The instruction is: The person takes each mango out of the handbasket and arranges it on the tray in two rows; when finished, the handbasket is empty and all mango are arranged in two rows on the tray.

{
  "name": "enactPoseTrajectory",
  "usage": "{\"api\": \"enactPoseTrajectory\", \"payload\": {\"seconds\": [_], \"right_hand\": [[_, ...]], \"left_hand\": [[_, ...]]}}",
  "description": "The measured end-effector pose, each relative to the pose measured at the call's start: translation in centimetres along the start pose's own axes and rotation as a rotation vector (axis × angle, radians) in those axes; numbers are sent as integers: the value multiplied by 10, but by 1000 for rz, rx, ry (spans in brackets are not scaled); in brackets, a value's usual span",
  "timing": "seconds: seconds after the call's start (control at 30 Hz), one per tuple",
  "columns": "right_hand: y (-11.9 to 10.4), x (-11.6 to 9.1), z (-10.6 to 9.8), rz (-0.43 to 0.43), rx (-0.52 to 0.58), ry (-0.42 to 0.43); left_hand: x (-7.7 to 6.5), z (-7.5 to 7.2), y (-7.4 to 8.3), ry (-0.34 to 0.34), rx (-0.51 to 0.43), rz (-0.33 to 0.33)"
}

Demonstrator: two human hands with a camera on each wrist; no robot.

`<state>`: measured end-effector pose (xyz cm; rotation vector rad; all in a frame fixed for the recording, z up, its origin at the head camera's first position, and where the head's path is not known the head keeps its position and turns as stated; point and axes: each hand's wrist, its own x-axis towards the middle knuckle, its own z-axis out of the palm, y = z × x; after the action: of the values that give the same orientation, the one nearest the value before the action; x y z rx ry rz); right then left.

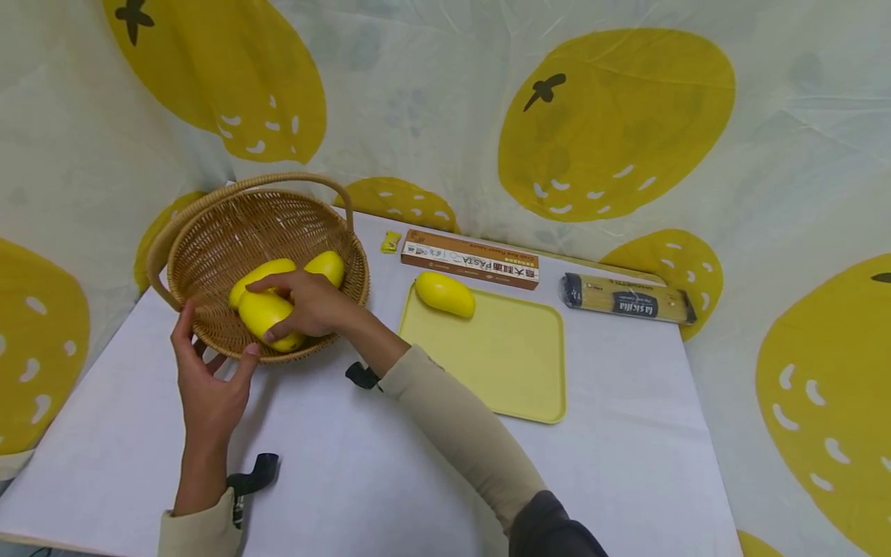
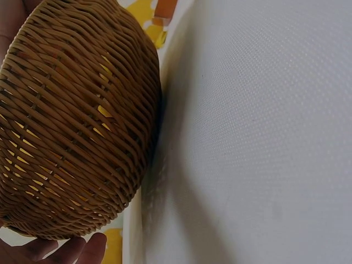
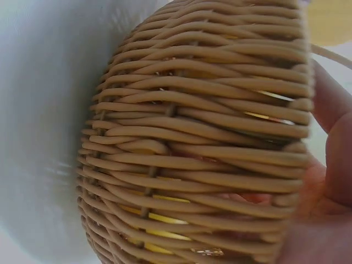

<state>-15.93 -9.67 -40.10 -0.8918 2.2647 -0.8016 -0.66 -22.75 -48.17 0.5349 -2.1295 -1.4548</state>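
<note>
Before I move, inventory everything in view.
Basket: one, brown, left side
Mangoes: four, yellow, three in basket, one on tray
Tray: one, pale yellow, mid-table
Packet: one, yellow, left of box
Pasta box: one, brown and white, behind tray
Spaghetti pack: one, straw yellow, right side
Table: one, white, below
Backdrop: one, pale with yellow print, behind
Wrist devices: two, black, at wrists
Sleeves: two, beige, forearms
Left grip: one, bare, holding basket rim
Right grip: one, bare, holding basket's front mango

Mangoes (image 1: 263, 312) lie in the basket (image 1: 209, 244), left of a tray (image 1: 504, 352) with a box (image 1: 469, 260) behind it.
</note>
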Motion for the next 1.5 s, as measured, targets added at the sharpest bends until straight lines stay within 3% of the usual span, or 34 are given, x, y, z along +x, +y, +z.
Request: {"api": "enactPoseTrajectory", "payload": {"seconds": [0.63, 1.1, 1.5], "right_hand": [[10, -42, -17, -183, 217, 185], [17, -77, -34, -191, 281, 289], [42, -103, -52, -256, 378, 332]], "left_hand": [[0, 1, -1, 7, -7, 12], [-2, 1, 0, 11, -6, 17], [-2, 1, 1, 10, 1, 5]]}}
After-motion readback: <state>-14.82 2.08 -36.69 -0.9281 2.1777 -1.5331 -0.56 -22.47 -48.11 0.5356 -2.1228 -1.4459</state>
